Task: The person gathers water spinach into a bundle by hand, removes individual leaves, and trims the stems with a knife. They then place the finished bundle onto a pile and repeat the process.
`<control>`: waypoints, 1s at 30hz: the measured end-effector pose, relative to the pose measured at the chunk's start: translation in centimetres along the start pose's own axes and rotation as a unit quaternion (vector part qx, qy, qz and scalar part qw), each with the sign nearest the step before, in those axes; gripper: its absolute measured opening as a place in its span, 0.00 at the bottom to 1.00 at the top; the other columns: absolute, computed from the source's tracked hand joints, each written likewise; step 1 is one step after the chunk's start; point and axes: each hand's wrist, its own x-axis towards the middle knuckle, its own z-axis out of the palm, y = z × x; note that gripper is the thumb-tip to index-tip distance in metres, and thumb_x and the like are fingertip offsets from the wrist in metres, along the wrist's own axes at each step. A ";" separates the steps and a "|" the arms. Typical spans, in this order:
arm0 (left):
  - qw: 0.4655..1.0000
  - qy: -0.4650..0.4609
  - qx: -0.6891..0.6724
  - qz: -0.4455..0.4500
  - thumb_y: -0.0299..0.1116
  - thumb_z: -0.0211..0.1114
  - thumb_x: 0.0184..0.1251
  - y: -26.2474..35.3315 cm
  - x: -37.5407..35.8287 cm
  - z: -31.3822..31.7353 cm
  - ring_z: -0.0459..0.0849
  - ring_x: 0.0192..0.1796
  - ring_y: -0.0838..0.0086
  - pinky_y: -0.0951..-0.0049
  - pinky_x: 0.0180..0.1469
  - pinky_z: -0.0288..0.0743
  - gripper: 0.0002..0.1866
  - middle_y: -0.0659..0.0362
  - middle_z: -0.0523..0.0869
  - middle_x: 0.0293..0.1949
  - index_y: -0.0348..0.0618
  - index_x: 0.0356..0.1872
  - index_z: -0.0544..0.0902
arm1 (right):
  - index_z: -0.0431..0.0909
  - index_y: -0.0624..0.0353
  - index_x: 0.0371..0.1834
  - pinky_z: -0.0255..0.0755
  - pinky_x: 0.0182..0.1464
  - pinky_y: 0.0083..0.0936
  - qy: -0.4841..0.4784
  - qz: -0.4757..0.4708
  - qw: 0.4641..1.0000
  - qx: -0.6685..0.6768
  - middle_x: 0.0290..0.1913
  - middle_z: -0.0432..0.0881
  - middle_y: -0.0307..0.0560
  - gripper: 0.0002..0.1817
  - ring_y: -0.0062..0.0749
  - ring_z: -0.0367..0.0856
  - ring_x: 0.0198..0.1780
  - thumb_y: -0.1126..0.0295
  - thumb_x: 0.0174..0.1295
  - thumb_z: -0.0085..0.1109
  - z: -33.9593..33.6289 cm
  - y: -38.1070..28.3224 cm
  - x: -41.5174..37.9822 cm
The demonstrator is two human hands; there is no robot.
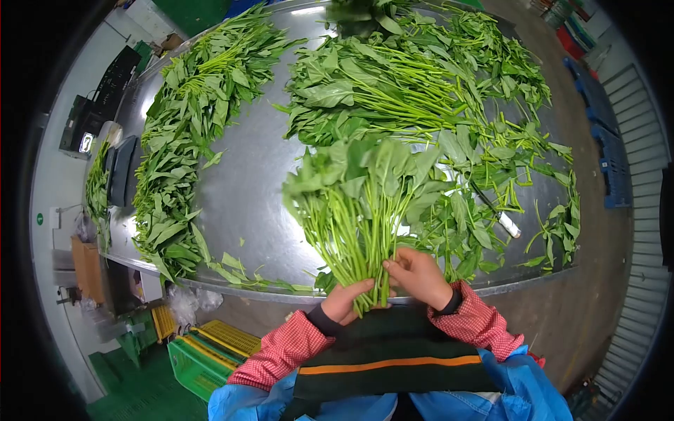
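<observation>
Near the table's front edge I hold up a bunch of leafy greens [358, 217] that look like water spinach, leaves pointing away from me. My left hand [342, 302] is closed around the lower stems. At the right side of the same stems, my right hand [421, 278] pinches with thumb and fingers; the exact stems in its grip are partly hidden. Behind the bunch lies a large pile of greens [379, 88], stems pointing right. A knife [509, 224] with a white handle rests among loose stalks to the right, its dark blade partly covered.
The metal table [249, 161] carries a long row of greens [172, 175] on the left and scattered stalks on the right. A dark device [124, 168] stands at the left edge. Green and yellow crates [203, 361] sit below left; blue pallets [609, 161] are at right.
</observation>
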 end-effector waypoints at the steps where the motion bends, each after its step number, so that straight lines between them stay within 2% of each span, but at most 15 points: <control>1: 0.998 -0.008 -0.062 -0.015 0.39 0.48 0.72 -0.1 -0.2 -0.1 0.73 0.64 0.55 0.50 0.64 0.69 0.27 0.46 0.71 0.64 0.38 0.69 0.60 | 0.76 0.61 0.27 0.65 0.24 0.29 -0.006 -0.003 1.000 0.018 0.16 0.75 0.43 0.18 0.33 0.74 0.18 0.56 0.63 0.59 0.3 1.0 0.4; 4: 0.976 -0.025 -0.212 -0.039 0.44 0.45 0.72 -1.4 0.4 -1.8 0.69 0.67 0.51 0.46 0.69 0.60 0.30 0.45 0.68 0.66 0.38 0.70 0.59 | 0.75 0.61 0.25 0.66 0.24 0.30 -0.015 -0.017 0.999 0.034 0.16 0.76 0.43 0.18 0.36 0.76 0.19 0.57 0.64 0.57 1.8 4.3 1.9; 5: 0.982 -0.010 -0.187 -0.038 0.47 0.46 0.71 -1.6 0.4 -1.9 0.68 0.67 0.50 0.44 0.70 0.57 0.31 0.45 0.68 0.66 0.38 0.69 0.60 | 0.75 0.61 0.24 0.67 0.25 0.31 -0.018 -0.021 0.999 0.032 0.16 0.76 0.44 0.18 0.37 0.77 0.20 0.57 0.64 0.57 2.1 5.3 2.3; 8: 0.980 -0.015 -0.194 -0.034 0.47 0.46 0.72 -1.5 0.1 -1.8 0.69 0.67 0.50 0.45 0.69 0.59 0.30 0.45 0.69 0.66 0.39 0.69 0.61 | 0.75 0.61 0.23 0.71 0.27 0.35 -0.045 0.028 0.981 -0.189 0.18 0.78 0.47 0.18 0.44 0.80 0.23 0.57 0.63 0.57 0.6 -0.8 1.1; 11: 0.980 0.004 -0.199 -0.025 0.44 0.45 0.73 -1.9 0.2 -2.1 0.74 0.62 0.51 0.46 0.64 0.67 0.28 0.44 0.71 0.64 0.42 0.69 0.60 | 0.76 0.59 0.26 0.73 0.30 0.40 0.035 -0.116 0.922 -0.367 0.20 0.79 0.51 0.17 0.48 0.81 0.26 0.56 0.61 0.58 -0.1 -3.1 0.9; 14: 0.980 0.019 -0.198 -0.031 0.43 0.45 0.73 -2.5 0.4 -2.4 0.76 0.59 0.52 0.47 0.62 0.70 0.27 0.44 0.72 0.63 0.41 0.68 0.61 | 0.76 0.58 0.30 0.73 0.31 0.43 0.067 -0.165 0.948 -0.264 0.20 0.79 0.52 0.15 0.49 0.81 0.27 0.56 0.60 0.58 0.7 -5.5 2.2; 17: 0.986 0.033 -0.161 -0.020 0.43 0.45 0.74 -3.0 0.5 -2.5 0.77 0.58 0.52 0.49 0.60 0.72 0.26 0.45 0.74 0.61 0.39 0.67 0.62 | 0.76 0.58 0.33 0.73 0.31 0.44 0.063 -0.171 0.943 -0.278 0.22 0.80 0.53 0.14 0.49 0.81 0.28 0.57 0.59 0.59 2.8 -4.4 5.4; 20: 0.991 0.044 -0.122 -0.017 0.45 0.42 0.75 -2.7 0.0 -2.2 0.76 0.61 0.55 0.50 0.63 0.69 0.27 0.47 0.74 0.61 0.39 0.67 0.64 | 0.76 0.58 0.33 0.72 0.31 0.44 0.040 -0.166 0.954 -0.247 0.23 0.80 0.54 0.13 0.51 0.81 0.29 0.58 0.58 0.59 3.2 -3.3 6.3; 23: 0.989 0.033 -0.143 -0.011 0.43 0.46 0.74 -2.5 -0.2 -2.4 0.79 0.57 0.58 0.55 0.59 0.74 0.25 0.47 0.75 0.61 0.39 0.65 0.65 | 0.76 0.58 0.32 0.72 0.31 0.44 -0.008 -0.104 0.978 -0.178 0.24 0.81 0.53 0.13 0.51 0.81 0.29 0.59 0.58 0.59 2.8 -3.6 5.4; 26: 0.990 0.086 -0.106 -0.025 0.39 0.51 0.72 -3.0 -0.2 -3.0 0.81 0.54 0.61 0.60 0.54 0.77 0.24 0.47 0.76 0.60 0.38 0.64 0.66 | 0.76 0.57 0.30 0.72 0.31 0.43 0.031 -0.109 0.963 -0.246 0.23 0.81 0.52 0.13 0.50 0.81 0.28 0.58 0.57 0.60 3.3 -3.6 4.5; 30: 0.995 0.090 -0.032 -0.012 0.36 0.54 0.71 -2.4 -0.1 -2.1 0.82 0.51 0.64 0.64 0.51 0.79 0.23 0.47 0.78 0.58 0.40 0.64 0.66 | 0.76 0.57 0.31 0.72 0.30 0.43 -0.003 -0.104 0.971 -0.217 0.22 0.81 0.50 0.13 0.50 0.81 0.28 0.58 0.57 0.60 3.0 -2.0 5.9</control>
